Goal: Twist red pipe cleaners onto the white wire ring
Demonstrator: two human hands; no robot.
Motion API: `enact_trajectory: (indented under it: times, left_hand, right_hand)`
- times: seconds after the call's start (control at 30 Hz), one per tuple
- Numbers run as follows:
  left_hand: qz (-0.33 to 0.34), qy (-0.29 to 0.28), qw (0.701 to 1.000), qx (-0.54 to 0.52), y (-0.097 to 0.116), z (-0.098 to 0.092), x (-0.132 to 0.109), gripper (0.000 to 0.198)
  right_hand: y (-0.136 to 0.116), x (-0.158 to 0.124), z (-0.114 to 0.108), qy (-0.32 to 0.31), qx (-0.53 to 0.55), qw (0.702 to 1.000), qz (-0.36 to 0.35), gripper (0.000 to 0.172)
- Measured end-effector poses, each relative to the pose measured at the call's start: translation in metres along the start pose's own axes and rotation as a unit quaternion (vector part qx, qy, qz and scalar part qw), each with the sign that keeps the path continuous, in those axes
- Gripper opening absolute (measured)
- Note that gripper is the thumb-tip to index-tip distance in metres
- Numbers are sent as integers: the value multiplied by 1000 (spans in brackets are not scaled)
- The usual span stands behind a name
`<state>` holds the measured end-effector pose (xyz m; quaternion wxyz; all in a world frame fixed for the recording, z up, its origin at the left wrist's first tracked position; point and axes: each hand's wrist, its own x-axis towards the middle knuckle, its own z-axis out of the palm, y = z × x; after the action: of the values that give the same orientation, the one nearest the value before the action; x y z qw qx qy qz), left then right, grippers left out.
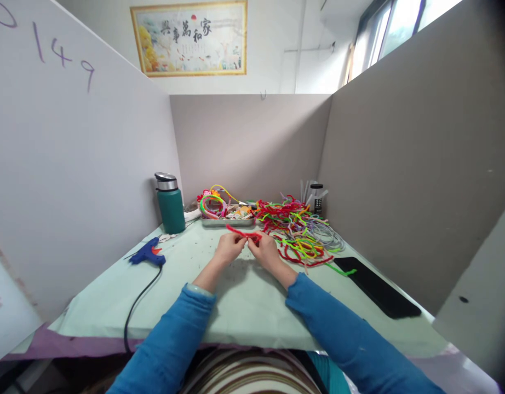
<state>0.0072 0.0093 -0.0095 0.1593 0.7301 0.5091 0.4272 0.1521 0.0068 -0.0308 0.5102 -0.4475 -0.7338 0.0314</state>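
Observation:
Above the middle of the table, both hands meet around a red pipe cleaner point(236, 231). My left hand point(229, 248) pinches it with the fingertips. My right hand point(264, 250) is closed on it too, and the fingers of both hands touch or nearly touch. One end of the red strand sticks out up and to the left; another bit shows above the right fingers. The part between the fingertips is hidden. Just beyond my right hand spreads a tangled heap of pipe cleaners point(293, 219) in red, yellow, green and grey.
A metal tray point(228, 222) at the back holds small pieces and a colourful ring. On the left stand a green bottle point(171, 210) and a blue glue gun point(148, 253) with a black cord. A black flat slab point(379, 287) lies right. Partitions point(252, 148) enclose the table.

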Motion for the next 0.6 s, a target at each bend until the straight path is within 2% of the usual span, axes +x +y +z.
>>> enact_trajectory:
  times: [0.2,0.6]
  left_hand:
    - [-2,-7,1000,-8,4,-2,-1,21]
    - [-29,-17,991,-129,2,-3,2,28]
  right_hand:
    - [-1,0,1,-5,-13,1000,6,8]
    - [1,2,-2,-23,166,986,12,17]
